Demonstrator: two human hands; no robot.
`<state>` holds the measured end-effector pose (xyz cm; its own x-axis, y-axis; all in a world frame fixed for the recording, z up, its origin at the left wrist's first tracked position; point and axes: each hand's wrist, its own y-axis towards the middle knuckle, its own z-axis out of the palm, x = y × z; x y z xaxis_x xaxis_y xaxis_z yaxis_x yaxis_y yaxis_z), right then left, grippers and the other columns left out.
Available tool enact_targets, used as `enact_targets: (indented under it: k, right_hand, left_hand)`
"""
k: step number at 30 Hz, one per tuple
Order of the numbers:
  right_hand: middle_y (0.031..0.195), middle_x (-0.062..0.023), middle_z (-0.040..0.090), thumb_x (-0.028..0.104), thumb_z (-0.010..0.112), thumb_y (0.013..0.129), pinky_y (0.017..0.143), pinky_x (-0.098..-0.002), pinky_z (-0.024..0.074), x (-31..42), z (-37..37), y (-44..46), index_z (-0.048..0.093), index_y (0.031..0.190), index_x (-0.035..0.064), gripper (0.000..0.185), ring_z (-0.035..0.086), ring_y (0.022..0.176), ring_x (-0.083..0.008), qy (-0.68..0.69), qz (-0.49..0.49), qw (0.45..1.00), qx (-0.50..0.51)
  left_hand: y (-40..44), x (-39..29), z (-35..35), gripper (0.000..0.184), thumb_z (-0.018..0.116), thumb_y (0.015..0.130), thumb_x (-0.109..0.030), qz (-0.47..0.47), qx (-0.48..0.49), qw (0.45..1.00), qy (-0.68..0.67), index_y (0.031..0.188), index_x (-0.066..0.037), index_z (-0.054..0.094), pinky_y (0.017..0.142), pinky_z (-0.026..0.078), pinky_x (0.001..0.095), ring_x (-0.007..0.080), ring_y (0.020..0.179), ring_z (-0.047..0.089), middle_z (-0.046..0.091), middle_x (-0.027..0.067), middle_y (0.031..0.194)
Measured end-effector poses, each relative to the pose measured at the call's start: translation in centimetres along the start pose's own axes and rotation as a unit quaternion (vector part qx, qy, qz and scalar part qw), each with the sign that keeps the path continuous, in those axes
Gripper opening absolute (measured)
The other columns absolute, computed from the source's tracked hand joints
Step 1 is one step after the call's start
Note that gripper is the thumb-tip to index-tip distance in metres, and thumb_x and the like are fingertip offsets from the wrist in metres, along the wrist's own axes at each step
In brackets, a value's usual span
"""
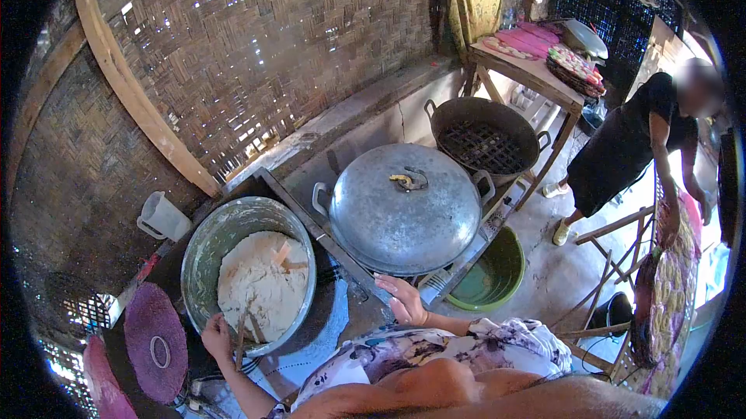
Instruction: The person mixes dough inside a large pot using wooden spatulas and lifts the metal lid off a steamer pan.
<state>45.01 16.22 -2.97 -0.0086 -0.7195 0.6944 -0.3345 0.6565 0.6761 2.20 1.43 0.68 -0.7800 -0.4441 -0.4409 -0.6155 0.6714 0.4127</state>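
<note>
My left hand point(217, 336) is at the near left rim of a large metal basin point(292, 225), its fingers curled; whether they grip anything is too small to tell. White dough or flour point(252, 287) fills the bottom of the basin, with wooden sticks point(252, 327) leaning in it near this hand and a light brown piece point(285, 254) on top. To the right, my right hand point(402, 299) is raised with fingers spread and nothing in it, white residue on the fingertips. Just beyond it stands a big pot with a domed metal lid point(373, 217).
A dark pot with a grate point(482, 147) stands behind the lidded pot; a green basin point(509, 271) is on the floor. A white jug point(165, 217) and purple mat point(144, 341) lie left. Another person point(641, 135) bends over a long tray point(670, 295) at right.
</note>
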Motion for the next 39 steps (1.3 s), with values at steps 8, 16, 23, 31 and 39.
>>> enact_targets:
  k: [8, 16, 23, 31, 39]
  right_hand:
    - [0.116, -0.0261, 0.053, 0.009, 0.039, 0.08, 0.094, -0.0434, 0.0395, -0.1, 0.1, 0.0, 0.053, 0.114, -0.0059, 0.039, 0.052, 0.108, -0.0396, 0.001, 0.006, 1.0, 0.001]
    - [0.117, -0.0255, 0.053, 0.011, 0.04, 0.08, 0.095, -0.0425, 0.0385, -0.5, 0.2, -0.4, 0.053, 0.114, -0.0053, 0.04, 0.051, 0.11, -0.0386, 0.009, 0.009, 1.0, 0.0]
    - [0.118, -0.0248, 0.053, 0.014, 0.041, 0.081, 0.095, -0.0427, 0.0384, -0.7, 0.3, -0.6, 0.053, 0.115, -0.0051, 0.041, 0.051, 0.11, -0.0381, 0.009, 0.017, 1.0, 0.0]
    - [0.117, -0.0249, 0.053, 0.015, 0.04, 0.082, 0.094, -0.0427, 0.039, -0.4, 0.3, -0.4, 0.053, 0.115, -0.0048, 0.041, 0.051, 0.11, -0.0382, 0.006, 0.012, 1.0, -0.004]
    - [0.118, -0.0251, 0.053, 0.015, 0.04, 0.081, 0.094, -0.0419, 0.0397, -0.3, 0.3, -0.3, 0.054, 0.114, -0.005, 0.041, 0.052, 0.108, -0.0382, -0.006, 0.014, 1.0, 0.0]
  left_hand:
    - [0.2, 0.1, -0.2, 0.02, 0.059, 0.08, -0.021, -0.023, 0.035, 0.999, 0.006, 0.091, -0.007, 0.067, 0.057, 0.047, 0.0331, 0.0228, 0.061, 0.062, 0.064, 0.015, 0.07]
    - [0.0, -0.1, 0.0, 0.021, 0.059, 0.08, -0.021, -0.001, 0.004, 0.998, -0.056, 0.092, -0.006, 0.067, 0.059, 0.047, 0.0329, 0.0227, 0.063, 0.063, 0.064, 0.0153, 0.072]
    - [0.0, -0.6, -0.4, 0.022, 0.058, 0.081, -0.021, -0.009, 0.017, 0.999, -0.026, 0.092, -0.004, 0.067, 0.056, 0.045, 0.0321, 0.0217, 0.057, 0.058, 0.062, 0.0141, 0.069]
    - [0.0, -0.6, -0.4, 0.021, 0.058, 0.081, -0.019, -0.041, 0.035, 0.998, -0.037, 0.092, -0.003, 0.066, 0.06, 0.047, 0.0334, 0.0233, 0.064, 0.063, 0.065, 0.016, 0.075]
    - [0.1, -0.4, -0.5, 0.021, 0.059, 0.081, -0.018, -0.052, 0.051, 0.997, -0.023, 0.092, -0.002, 0.065, 0.064, 0.049, 0.0321, 0.0228, 0.068, 0.065, 0.066, 0.0155, 0.078]
